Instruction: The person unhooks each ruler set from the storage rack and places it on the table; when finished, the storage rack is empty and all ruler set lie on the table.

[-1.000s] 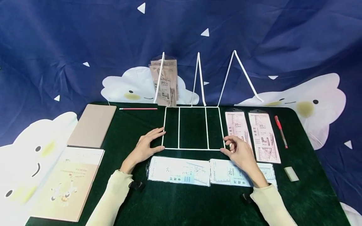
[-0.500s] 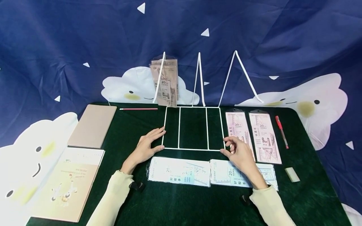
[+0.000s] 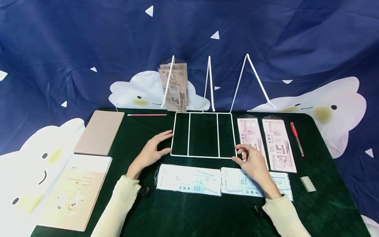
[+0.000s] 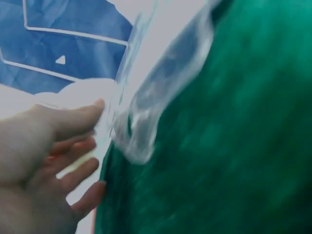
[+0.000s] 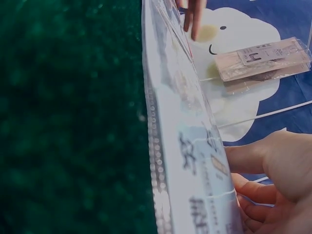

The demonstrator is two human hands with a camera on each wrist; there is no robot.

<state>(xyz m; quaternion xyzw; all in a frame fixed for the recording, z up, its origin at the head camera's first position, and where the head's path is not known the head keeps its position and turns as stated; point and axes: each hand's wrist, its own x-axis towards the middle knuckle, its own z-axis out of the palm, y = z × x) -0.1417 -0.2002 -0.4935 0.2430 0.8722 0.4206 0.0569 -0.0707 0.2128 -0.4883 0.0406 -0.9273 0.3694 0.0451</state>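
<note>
From my remote post I see the white wire rack (image 3: 189,135) on the green table, between the two hands, with ruler packs (image 3: 177,89) hanging at its far left upright. The left hand (image 3: 150,152) has its fingers extended and thumb apart beside the rack's left edge; whether they touch the wire I can't tell. The right hand (image 3: 253,162) sets curled thumb and forefinger at the near right corner; I can't tell if they truly pinch it.

I read this as steadying the rack. I'd want light, even pressure from both sides, low on the base, since the load sits left and could swing. I'd also watch the right wrist over the blue pack (image 3: 237,189) just below.
</note>
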